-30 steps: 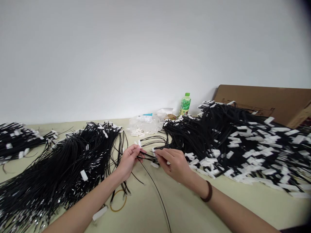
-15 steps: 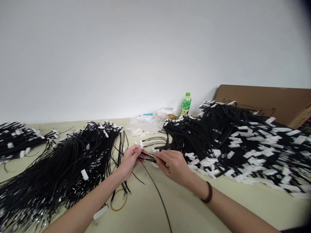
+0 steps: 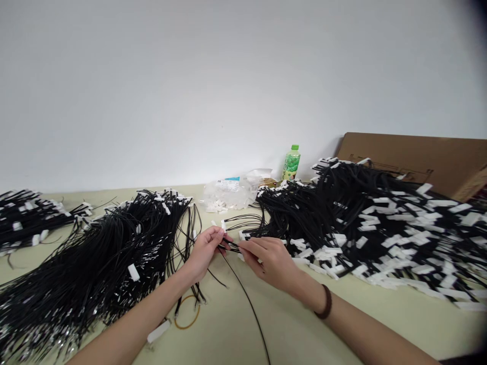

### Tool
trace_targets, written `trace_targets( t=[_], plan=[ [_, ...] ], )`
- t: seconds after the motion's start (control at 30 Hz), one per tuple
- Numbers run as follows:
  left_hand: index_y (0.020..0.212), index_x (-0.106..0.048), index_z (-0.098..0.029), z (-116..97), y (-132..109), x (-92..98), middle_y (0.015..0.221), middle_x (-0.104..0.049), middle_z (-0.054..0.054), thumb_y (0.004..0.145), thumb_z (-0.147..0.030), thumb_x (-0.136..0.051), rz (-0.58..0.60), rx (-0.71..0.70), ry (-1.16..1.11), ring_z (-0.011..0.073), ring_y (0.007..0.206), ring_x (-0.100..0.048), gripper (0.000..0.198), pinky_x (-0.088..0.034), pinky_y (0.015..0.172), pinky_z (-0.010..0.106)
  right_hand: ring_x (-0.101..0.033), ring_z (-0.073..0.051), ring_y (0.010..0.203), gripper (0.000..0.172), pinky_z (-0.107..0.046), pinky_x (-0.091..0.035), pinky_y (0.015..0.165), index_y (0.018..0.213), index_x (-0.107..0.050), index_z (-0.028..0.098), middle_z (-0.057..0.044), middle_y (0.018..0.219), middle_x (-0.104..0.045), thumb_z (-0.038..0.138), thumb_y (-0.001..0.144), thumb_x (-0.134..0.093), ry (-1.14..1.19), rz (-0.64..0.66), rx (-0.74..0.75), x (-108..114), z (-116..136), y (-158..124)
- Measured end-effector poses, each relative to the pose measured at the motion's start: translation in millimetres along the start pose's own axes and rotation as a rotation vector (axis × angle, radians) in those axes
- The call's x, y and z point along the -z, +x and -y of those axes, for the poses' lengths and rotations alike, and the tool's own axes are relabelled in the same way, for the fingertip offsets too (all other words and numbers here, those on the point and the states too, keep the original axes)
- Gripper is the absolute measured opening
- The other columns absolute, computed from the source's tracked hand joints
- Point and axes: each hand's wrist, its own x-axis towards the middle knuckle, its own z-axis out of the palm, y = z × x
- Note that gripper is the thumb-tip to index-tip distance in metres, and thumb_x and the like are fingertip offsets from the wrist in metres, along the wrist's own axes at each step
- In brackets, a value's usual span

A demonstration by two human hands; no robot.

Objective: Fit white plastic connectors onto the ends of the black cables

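Note:
Near the middle of the table, my left hand (image 3: 207, 249) pinches black wires (image 3: 231, 245) close to a small white connector. My right hand (image 3: 268, 258) is closed on the same wires just to the right, its fingertips a short way from the left ones. A single black wire (image 3: 249, 299) trails from between the hands toward the front edge. Just behind my fingers, a white connector (image 3: 223, 226) with several black wires lies on the table. What exactly sits between my fingertips is too small to make out.
To the left spreads a large heap of black wires (image 3: 110, 248). A bigger heap of wires with white connectors (image 3: 365, 218) covers the right. Behind are a clear plastic bag (image 3: 228, 195), a green-capped bottle (image 3: 291, 163) and a cardboard box (image 3: 411, 157). A yellowish ring (image 3: 187, 327) lies in front.
My right hand has shifted slightly left along the wires, closer to my left hand. My left hand stays nearly in place.

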Motion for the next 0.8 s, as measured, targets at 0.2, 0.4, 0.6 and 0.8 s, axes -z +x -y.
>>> trace_targets(
  t=[0.2, 0.4, 0.6, 0.8],
  plan=[
    [0.071, -0.058, -0.015, -0.6, -0.6, -0.6, 0.075, -0.063, 0.004, 0.068, -0.043, -0.065, 0.010, 0.002, -0.019, 0.0118, 0.060, -0.055, 0.029, -0.042, 0.052, 0.023, -0.050, -0.007, 0.055, 0.012, -0.021, -0.031, 0.054, 0.090, -0.056, 0.016, 0.002, 0.064, -0.057, 0.016, 0.086, -0.045, -0.006, 0.019, 0.009, -0.8, 1.3, -0.2],
    [0.071, -0.058, -0.015, -0.2, -0.2, -0.5, 0.077, -0.064, 0.006, 0.068, -0.044, -0.064, 0.026, 0.011, 0.006, 0.0127, 0.061, -0.056, 0.029, -0.042, 0.052, 0.024, -0.052, -0.007, 0.057, 0.012, -0.021, -0.031, 0.055, 0.089, -0.056, 0.016, 0.001, 0.068, -0.060, 0.017, 0.086, -0.044, 0.007, 0.034, 0.008, -0.1, 2.7, -0.4],
    [0.073, -0.056, -0.015, -0.7, -0.4, -0.5, 0.078, -0.064, 0.006, 0.071, -0.045, -0.062, 0.041, 0.013, 0.031, 0.0124, 0.061, -0.055, 0.031, -0.042, 0.052, 0.022, -0.052, -0.007, 0.058, 0.012, -0.021, -0.030, 0.055, 0.088, -0.056, 0.017, 0.001, 0.069, -0.060, 0.017, 0.086, -0.044, 0.001, 0.050, 0.009, -0.7, 2.5, -0.4],
    [0.074, -0.056, -0.015, -1.0, -0.7, -0.3, 0.078, -0.063, 0.004, 0.072, -0.046, -0.060, 0.059, 0.026, 0.062, 0.0119, 0.063, -0.055, 0.031, -0.041, 0.054, 0.022, -0.048, -0.007, 0.055, 0.012, -0.021, -0.027, 0.055, 0.085, -0.055, 0.017, 0.003, 0.065, -0.057, 0.016, 0.085, -0.044, -0.010, 0.060, 0.010, -0.5, 3.3, 0.1]
  ],
)
